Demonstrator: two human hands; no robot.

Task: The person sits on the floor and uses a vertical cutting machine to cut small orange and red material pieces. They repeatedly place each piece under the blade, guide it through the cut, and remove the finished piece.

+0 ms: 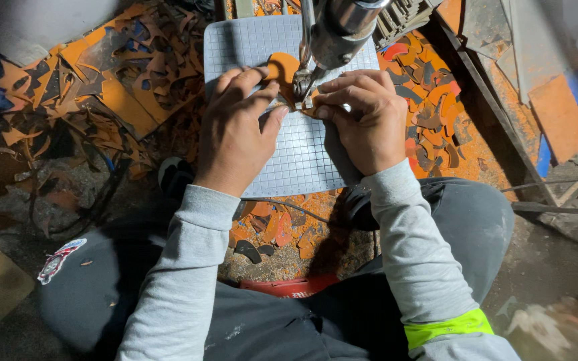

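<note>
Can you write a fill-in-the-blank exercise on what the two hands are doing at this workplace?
1. Both hands press an orange piece onto a grey ____ with a grid.
2. The left hand and right hand work under a ____ machine head.
3. The scraps around are mostly ____.
4. The sleeves are ____.

Missing words: mat; metal; orange; grey

Left hand, right hand: close together, fingers pinched.
</note>
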